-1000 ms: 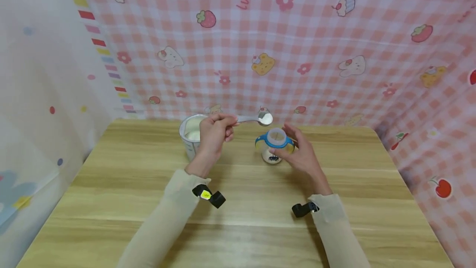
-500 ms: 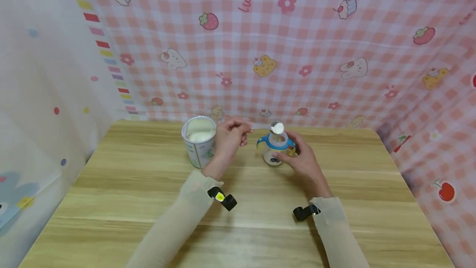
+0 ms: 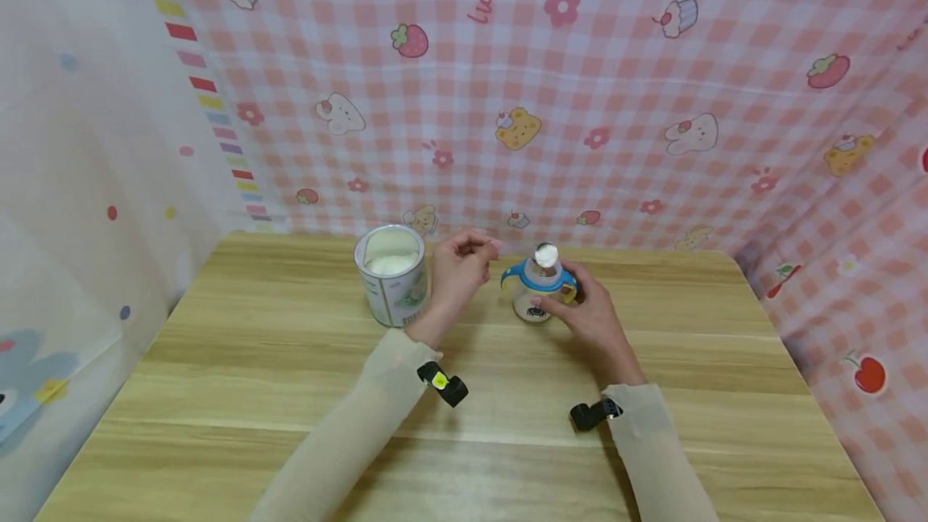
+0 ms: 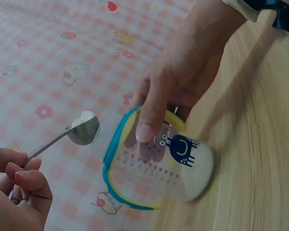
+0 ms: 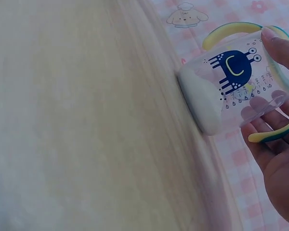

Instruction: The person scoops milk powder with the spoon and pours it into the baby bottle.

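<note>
My left hand (image 3: 461,268) pinches the handle of a metal measuring spoon (image 4: 84,132) heaped with white powder (image 3: 547,254). The bowl of the spoon is right at the mouth of a clear baby bottle (image 4: 149,159) with a blue and yellow two-handled collar. White powder lies in the bottom of the bottle, seen in both wrist views. My right hand (image 3: 590,312) grips the bottle near one handle, thumb in front and fingers behind. Left of my left hand stands an opened can of milk powder (image 3: 395,288), its white contents showing below the rim.
Everything stands on a wooden table (image 3: 507,457). A pink checked cloth (image 3: 464,87) with cartoon prints hangs close behind the can and bottle. More patterned cloth (image 3: 870,264) hangs along the right side, and a pale cloth (image 3: 109,143) on the left.
My left hand has moved right, from over the can, bringing the filled spoon to the bottle's mouth. My right hand has closed in on the bottle and now holds it; the bottle stays in place.
</note>
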`<act>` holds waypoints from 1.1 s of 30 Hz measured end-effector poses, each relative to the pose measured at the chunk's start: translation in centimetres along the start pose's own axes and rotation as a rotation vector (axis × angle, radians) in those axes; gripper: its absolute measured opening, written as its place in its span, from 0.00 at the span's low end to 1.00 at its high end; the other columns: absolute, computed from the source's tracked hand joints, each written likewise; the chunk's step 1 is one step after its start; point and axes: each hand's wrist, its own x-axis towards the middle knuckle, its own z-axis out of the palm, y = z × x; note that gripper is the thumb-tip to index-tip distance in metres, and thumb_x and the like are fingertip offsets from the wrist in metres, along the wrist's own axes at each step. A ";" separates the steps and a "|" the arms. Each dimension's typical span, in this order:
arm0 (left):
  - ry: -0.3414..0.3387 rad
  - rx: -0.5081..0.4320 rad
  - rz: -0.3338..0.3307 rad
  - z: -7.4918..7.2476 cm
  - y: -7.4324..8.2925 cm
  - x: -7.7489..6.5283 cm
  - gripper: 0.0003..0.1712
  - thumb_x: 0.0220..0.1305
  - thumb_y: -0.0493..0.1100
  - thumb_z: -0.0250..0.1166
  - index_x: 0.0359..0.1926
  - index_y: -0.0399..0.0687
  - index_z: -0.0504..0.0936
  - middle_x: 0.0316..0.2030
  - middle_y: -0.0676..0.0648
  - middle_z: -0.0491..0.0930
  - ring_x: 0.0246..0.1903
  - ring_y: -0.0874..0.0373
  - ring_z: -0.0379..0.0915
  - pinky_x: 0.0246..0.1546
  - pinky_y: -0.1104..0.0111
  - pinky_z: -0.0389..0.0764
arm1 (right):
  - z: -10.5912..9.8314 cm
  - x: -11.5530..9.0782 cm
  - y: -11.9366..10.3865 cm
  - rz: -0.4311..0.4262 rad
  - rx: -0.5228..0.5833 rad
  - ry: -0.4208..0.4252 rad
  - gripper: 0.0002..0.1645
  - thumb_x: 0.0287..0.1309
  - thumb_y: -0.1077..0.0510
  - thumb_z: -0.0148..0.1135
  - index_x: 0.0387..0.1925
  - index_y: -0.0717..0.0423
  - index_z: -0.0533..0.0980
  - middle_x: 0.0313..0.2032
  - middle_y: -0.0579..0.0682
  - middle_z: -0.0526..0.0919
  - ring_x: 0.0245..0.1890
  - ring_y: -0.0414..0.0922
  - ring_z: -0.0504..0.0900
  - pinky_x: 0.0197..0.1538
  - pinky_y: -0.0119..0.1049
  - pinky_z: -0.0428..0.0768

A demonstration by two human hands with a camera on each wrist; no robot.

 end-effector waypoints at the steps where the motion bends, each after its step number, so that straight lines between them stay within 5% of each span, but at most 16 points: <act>1: 0.001 0.019 0.012 0.0 -0.1 0.0 0.03 0.61 0.29 0.66 0.32 0.38 0.85 0.26 0.49 0.85 0.15 0.65 0.69 0.17 0.77 0.70 | 0.0 0.0 0.0 0.002 0.006 0.002 0.48 0.52 0.36 0.77 0.71 0.44 0.68 0.63 0.52 0.78 0.54 0.50 0.74 0.51 0.40 0.73; 7: -0.002 0.141 0.087 -0.1 -0.7 0.2 0.04 0.62 0.35 0.71 0.31 0.46 0.86 0.28 0.47 0.85 0.19 0.64 0.71 0.18 0.77 0.73 | 0.3 0.0 0.2 0.003 0.028 0.002 0.47 0.53 0.37 0.77 0.70 0.44 0.68 0.63 0.52 0.78 0.57 0.51 0.75 0.54 0.42 0.73; 14: -0.052 0.266 0.248 -0.3 -1.2 0.0 0.03 0.63 0.36 0.72 0.32 0.43 0.87 0.29 0.46 0.84 0.27 0.63 0.74 0.27 0.76 0.75 | 0.4 0.1 0.4 0.001 0.039 0.001 0.45 0.53 0.36 0.76 0.69 0.42 0.69 0.60 0.51 0.79 0.52 0.50 0.74 0.49 0.41 0.73; 20: -0.124 0.309 0.372 -0.6 -1.8 -0.1 0.03 0.64 0.37 0.72 0.32 0.42 0.87 0.28 0.44 0.85 0.25 0.64 0.75 0.26 0.77 0.77 | 0.3 -0.1 0.5 0.007 0.048 -0.004 0.45 0.54 0.38 0.76 0.69 0.43 0.68 0.64 0.50 0.77 0.57 0.50 0.74 0.54 0.42 0.72; 33: -0.254 0.390 0.716 -1.5 -2.8 -0.1 0.02 0.65 0.31 0.69 0.34 0.38 0.86 0.28 0.44 0.83 0.23 0.60 0.74 0.23 0.75 0.76 | 0.3 0.0 0.7 -0.022 0.038 0.002 0.45 0.53 0.37 0.76 0.68 0.42 0.69 0.60 0.51 0.79 0.50 0.49 0.74 0.48 0.40 0.73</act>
